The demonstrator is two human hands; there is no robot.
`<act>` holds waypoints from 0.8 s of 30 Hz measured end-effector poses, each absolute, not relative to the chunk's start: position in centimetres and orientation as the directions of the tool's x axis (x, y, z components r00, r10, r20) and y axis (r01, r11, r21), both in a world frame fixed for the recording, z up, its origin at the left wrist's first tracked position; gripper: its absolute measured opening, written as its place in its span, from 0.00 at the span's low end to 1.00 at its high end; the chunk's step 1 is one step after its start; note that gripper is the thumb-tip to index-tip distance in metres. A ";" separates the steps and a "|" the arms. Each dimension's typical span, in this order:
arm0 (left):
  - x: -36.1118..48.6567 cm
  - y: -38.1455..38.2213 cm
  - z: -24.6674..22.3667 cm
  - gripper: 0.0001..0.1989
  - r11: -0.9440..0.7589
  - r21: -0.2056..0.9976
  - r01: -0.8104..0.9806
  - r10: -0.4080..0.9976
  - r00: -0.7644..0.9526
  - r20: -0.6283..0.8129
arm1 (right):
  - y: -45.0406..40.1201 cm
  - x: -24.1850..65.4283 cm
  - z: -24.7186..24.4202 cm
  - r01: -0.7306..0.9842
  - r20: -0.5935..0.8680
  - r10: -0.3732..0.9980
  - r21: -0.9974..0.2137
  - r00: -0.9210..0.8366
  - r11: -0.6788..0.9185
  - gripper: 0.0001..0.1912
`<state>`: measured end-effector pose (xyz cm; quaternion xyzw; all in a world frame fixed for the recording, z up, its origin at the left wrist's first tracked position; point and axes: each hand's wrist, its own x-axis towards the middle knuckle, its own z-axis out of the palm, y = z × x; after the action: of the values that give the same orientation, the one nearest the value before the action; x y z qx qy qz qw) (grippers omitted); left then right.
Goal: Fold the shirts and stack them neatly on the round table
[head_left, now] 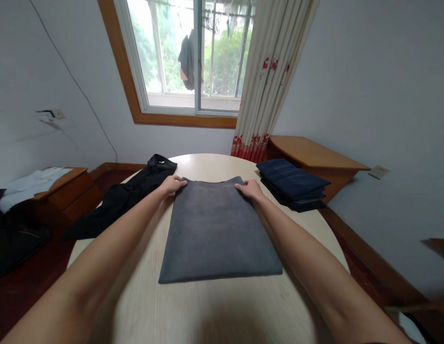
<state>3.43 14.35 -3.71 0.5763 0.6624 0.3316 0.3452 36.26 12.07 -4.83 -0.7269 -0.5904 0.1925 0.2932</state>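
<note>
A grey garment (222, 231), folded into a flat, roughly rectangular shape, lies on the pale round table (204, 310). Its neckline edge faces the window. My left hand (173, 185) grips the far left corner, thumb on top and fingers beneath. At the far right corner, my right hand (248, 188) pinches the cloth the same way. Both forearms reach along the sides of the garment.
Black clothing (125, 200) lies loosely at the table's left edge. A stack of folded dark garments (291, 180) sits at the right edge. Beyond are a wooden cabinet (311, 150), a curtain (268, 81) and a window. White cloth (36, 184) rests on a low cabinet at left.
</note>
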 end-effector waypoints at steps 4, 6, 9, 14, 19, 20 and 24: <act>3.3 13.9 -2.4 0.12 0.053 0.918 0.392 0.999 -0.025 -0.047 | 12.3 36.4 -4.5 0.679 0.150 0.968 -0.734 0.202 -0.028 0.10; 3.2 13.7 -1.8 0.10 0.034 0.955 0.295 0.999 -0.008 -0.033 | 12.4 36.4 -4.2 0.555 0.211 0.947 -0.830 0.240 0.044 0.09; 3.2 13.6 -1.2 0.07 0.023 0.996 0.089 1.000 0.009 -0.024 | 12.6 36.4 -4.1 0.285 0.213 0.926 -0.951 0.310 0.123 0.07; 3.5 14.0 -2.7 0.15 0.047 0.999 -0.001 0.997 -0.068 -0.047 | 13.0 36.2 -5.1 0.296 0.088 0.925 -0.955 0.369 -0.027 0.15; 3.7 14.0 -4.7 0.25 0.040 0.896 0.443 0.981 -0.189 0.049 | 12.0 35.7 -5.3 0.778 0.231 0.936 -0.625 0.267 -0.068 0.32; 4.1 13.6 -4.8 0.25 -0.021 0.817 0.577 0.975 -0.168 0.143 | 11.5 35.3 -5.0 0.851 0.269 0.940 -0.524 0.211 -0.041 0.32; 7.4 10.8 -4.5 0.22 -0.345 0.337 0.876 0.890 0.191 0.415 | 9.4 31.9 -3.6 0.967 0.294 0.949 -0.187 -0.111 0.171 0.26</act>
<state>7.43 10.77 -4.48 0.7715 0.5721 0.2780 0.0125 31.87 9.41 -3.64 -0.6432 -0.7449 -0.0257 0.1752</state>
